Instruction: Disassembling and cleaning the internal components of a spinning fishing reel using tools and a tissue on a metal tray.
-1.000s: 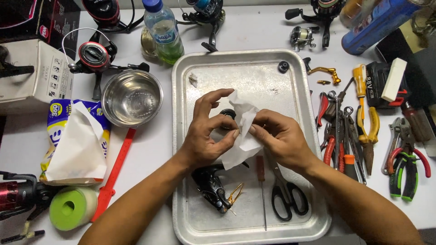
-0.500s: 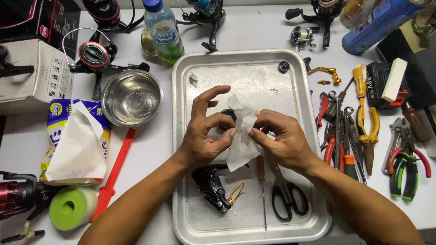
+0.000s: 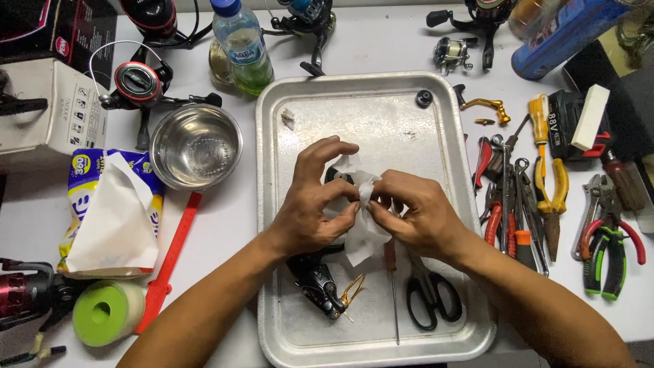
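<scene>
Mostly mid-wipe: both hands meet over the middle of the tray (image 3: 272,204) on the white desk (image 3: 381,48), working a crumpled white tissue (image 3: 357,238) around a small dark part (image 3: 332,176) that barely shows behind the fingers. Left hand (image 3: 310,211) has its grip pinched on tissue and part, fingers curled; right hand (image 3: 415,215) has its grip narrow on the tissue's other edge. Judging by the layout, teardown looks done and cleaning is under way: a stripped black reel body (image 3: 315,279) with a gold bit lies in the tray just below the hands, scissors (image 3: 429,300) and a thin screwdriver (image 3: 393,293) beside it, a small black cap (image 3: 424,98) in the far corner, and the steel bowl (image 3: 196,144) left of the tray looks empty. Reassembly seems not yet begun. Packages, big to small: white box (image 3: 48,102) with small dark pictograms at far left; dark box (image 3: 48,31) behind it; blue, yellow and white tissue pack (image 3: 112,211), sheet pulled up, near left; blue container (image 3: 565,34) lying top right; clear bottle (image 3: 242,44), blue cap, blue-and-green label, behind the bowl; green tape roll (image 3: 105,312) near the front edge.
</scene>
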